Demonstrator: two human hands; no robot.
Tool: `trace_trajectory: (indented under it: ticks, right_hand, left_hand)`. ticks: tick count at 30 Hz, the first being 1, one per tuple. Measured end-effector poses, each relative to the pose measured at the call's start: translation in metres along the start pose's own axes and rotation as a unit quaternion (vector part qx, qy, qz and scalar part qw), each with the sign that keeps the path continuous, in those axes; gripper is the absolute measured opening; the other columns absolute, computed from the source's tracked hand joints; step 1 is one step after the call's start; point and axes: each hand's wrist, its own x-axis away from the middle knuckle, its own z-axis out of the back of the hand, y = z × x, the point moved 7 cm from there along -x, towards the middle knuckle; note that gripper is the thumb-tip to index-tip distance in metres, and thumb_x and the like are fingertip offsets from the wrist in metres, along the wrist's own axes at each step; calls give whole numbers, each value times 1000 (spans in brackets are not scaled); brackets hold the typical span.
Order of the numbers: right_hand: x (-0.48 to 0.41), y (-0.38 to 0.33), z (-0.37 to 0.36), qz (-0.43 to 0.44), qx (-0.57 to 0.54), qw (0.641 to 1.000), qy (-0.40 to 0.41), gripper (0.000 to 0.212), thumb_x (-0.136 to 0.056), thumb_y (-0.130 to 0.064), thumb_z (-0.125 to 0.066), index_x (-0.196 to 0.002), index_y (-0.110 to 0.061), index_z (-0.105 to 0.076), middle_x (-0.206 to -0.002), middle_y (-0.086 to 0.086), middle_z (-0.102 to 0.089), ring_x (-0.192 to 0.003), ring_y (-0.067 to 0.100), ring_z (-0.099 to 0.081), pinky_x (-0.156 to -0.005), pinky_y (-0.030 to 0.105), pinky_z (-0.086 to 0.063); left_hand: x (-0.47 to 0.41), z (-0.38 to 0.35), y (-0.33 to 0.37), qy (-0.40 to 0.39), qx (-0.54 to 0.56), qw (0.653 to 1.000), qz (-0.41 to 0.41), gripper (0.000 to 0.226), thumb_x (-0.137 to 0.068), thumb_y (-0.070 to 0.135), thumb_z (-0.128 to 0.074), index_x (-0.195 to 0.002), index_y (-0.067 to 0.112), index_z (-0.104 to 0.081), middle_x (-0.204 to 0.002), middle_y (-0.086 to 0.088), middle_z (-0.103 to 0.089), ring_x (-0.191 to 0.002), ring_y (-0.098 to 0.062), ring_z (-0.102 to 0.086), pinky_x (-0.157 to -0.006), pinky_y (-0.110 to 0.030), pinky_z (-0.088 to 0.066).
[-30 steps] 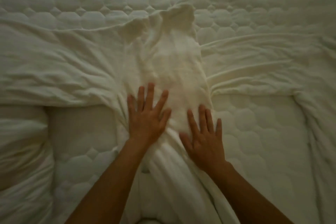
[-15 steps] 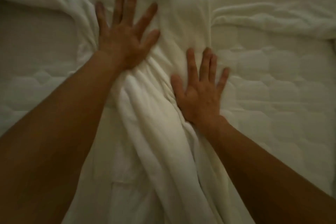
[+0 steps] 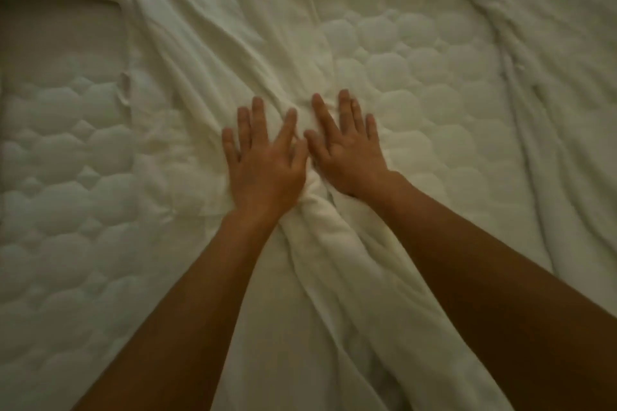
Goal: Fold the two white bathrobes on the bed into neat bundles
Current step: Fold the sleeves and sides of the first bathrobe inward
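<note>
Pressing flat, left hand [image 3: 263, 167] and right hand [image 3: 347, 157] lie side by side, fingers straight and spread wide, on the rumpled white bathrobe [image 3: 320, 243] stretched along the quilted mattress [image 3: 66, 177].

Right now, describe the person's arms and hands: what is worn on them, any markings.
The left hand and right hand are bare: no gloves, rings or watch visible. The left forearm and right forearm are bare too, with no sleeve in view. Dim light hides finer marks.
</note>
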Motion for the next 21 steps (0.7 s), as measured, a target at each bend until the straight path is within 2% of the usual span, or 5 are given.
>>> trace_trajectory:
  ticks: [5, 8, 11, 14, 21]
  right_hand:
    - [129, 43, -12, -31, -3, 999, -40, 72, -93, -68, -9, -159, -41, 3, -169, 15, 6, -156, 31, 1, -124, 52, -4]
    - [198, 57, -13, -32, -32, 999, -11, 76, -94, -73, -12, -161, -36, -7, -169, 18, -4, -155, 34, -6, -123, 54, -13]
    - [255, 59, -7, -38, -81, 993, 76, 70, -100, -64, -27, -159, -27, -21, -166, 16, -19, -152, 33, -19, -120, 50, -21]
    - [301, 55, -2, -18, -101, 987, 125, 67, -98, -63, -40, -148, -18, -45, -154, 15, -36, -139, 28, -35, -110, 43, -33]
    - [372, 96, -5, -9, -118, 984, 136, 58, -85, -52, -67, -128, -14, -62, -111, 4, -57, -92, 16, -55, -73, 31, -55]
  left_hand:
    - [136, -21, 16, 96, 150, 983, 42, 44, -103, 32, -54, -139, 7, -57, -156, -28, -36, -147, -39, -33, -119, -49, -33]
    - [221, -35, 39, 31, 272, 957, 101, 70, -89, 31, -74, -150, 16, -42, -156, -16, -37, -141, -27, -38, -115, -38, -36]
    - [282, -42, 60, -1, 302, 947, 113, 66, -86, 18, -75, -145, 28, -48, -148, -3, -39, -129, -13, -43, -108, -26, -43]
    - [309, -39, 62, 28, 347, 923, 162, 61, -87, 3, -70, -140, 29, -52, -148, 2, -30, -128, 1, -34, -104, -4, -31]
    - [336, -40, 88, 29, 268, 959, 92, 51, -85, 10, -73, -133, 18, -58, -133, -1, -40, -113, -13, -51, -97, -27, -52]
